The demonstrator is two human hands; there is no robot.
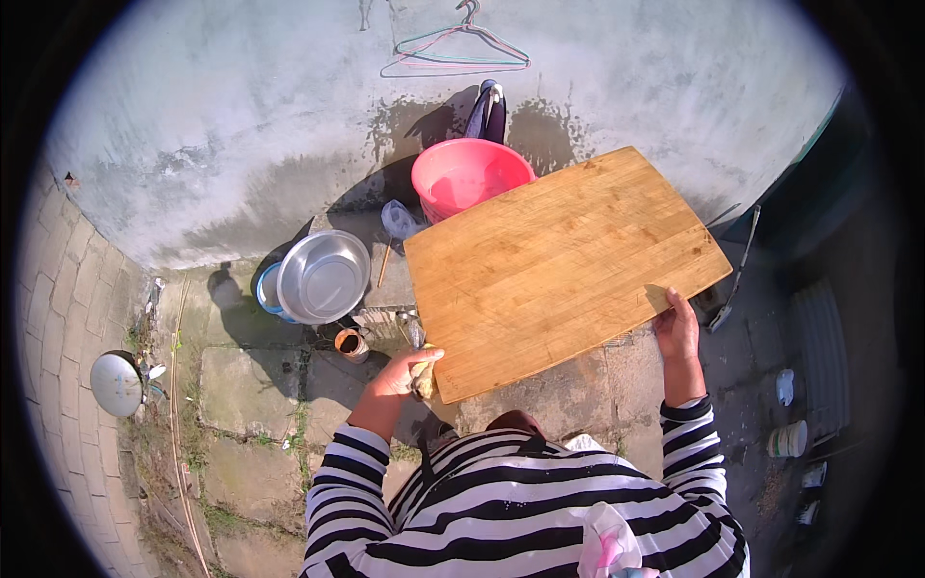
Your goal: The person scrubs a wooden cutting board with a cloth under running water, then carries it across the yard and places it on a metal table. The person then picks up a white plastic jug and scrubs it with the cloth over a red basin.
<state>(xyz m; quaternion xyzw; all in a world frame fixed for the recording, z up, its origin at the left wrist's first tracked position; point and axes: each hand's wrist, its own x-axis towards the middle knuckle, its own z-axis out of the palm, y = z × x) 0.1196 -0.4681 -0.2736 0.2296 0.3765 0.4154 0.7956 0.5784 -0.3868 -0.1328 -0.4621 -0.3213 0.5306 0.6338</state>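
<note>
A large wooden cutting board (567,267) is held tilted before me, its face marked with scratches and darker stains. At its near left corner, my left hand (406,372) grips the edge with the thumb on top. A yellowish crumpled cloth or sponge (425,379) is also in that hand, pressed beside the board. My right hand (678,329) holds the board's right edge, thumb on the face and fingers hidden beneath. Behind the board stands a pink plastic basin (470,173), partly covered by the board's upper edge.
On the left are a metal basin (324,277) over a blue-rimmed tub (269,289), a small pot (351,344) and a plastic bag (399,219). A concrete wall (289,144) with clothes hangers (462,47) rises ahead. A white bucket (788,439) stands right, a round lid (116,384) left.
</note>
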